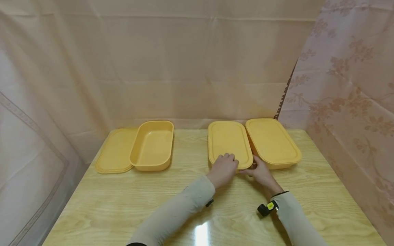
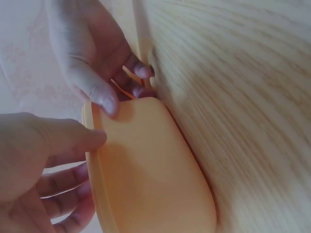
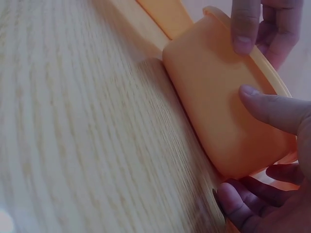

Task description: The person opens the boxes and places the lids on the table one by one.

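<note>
In the head view, a yellow rectangular box with its lid (image 1: 228, 140) on stands right of the table's middle. My left hand (image 1: 224, 169) holds the front edge of that lid, fingers bent over the top. The left wrist view has its thumb against the rim of the box (image 2: 150, 170). At the box's front right corner, my right hand (image 1: 262, 175) grips the side. Its thumb presses the front wall of the box (image 3: 214, 92) in the right wrist view, while the other fingers bend round the corner near the table.
A second lidded yellow box (image 1: 272, 141) stands close on the right. Further left is an open yellow box (image 1: 155, 143) with nothing inside, partly over a loose yellow lid (image 1: 115, 152). All stand on a wooden table (image 1: 172, 201) with curtains (image 1: 184, 68) behind and at both sides.
</note>
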`<control>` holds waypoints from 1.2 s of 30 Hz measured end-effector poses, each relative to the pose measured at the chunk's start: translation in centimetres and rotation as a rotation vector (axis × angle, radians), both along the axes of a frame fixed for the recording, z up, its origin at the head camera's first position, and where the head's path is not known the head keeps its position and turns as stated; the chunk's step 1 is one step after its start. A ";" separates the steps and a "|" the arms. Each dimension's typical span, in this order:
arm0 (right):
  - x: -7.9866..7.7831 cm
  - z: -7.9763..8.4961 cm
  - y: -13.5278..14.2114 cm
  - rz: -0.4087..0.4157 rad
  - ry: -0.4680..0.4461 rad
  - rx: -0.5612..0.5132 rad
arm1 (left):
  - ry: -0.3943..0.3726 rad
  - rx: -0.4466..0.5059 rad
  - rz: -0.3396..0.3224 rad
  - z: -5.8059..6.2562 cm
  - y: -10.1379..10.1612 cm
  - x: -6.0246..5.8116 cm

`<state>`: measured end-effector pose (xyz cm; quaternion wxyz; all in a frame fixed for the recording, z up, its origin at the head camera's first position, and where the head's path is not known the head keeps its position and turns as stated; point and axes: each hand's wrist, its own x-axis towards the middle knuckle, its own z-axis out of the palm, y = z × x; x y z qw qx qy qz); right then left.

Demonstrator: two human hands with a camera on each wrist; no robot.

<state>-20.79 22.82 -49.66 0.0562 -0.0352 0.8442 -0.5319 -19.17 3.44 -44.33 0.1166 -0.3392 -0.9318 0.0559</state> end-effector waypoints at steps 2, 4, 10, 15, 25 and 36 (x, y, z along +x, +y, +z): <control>0.0 0.0 -0.1 -0.005 0.003 -0.001 | 0.022 -0.019 0.010 0.0 0.2 0.2; 0.1 -0.1 -0.1 -0.007 0.007 -0.003 | 0.056 -0.034 0.010 0.0 0.3 0.4; 0.1 -0.1 -0.3 -0.014 0.035 -0.004 | 0.141 -0.052 0.001 0.1 0.6 0.8; 0.1 -0.1 -0.5 -0.029 0.039 -0.002 | 0.181 -0.053 -0.018 0.1 0.7 0.8; 0.3 -0.6 -0.4 -0.021 0.029 -0.030 | 0.207 -0.063 -0.034 0.5 0.6 0.8; 0.5 -0.4 -0.4 -0.051 0.069 0.079 | 0.173 -0.023 -0.041 1.2 0.5 0.3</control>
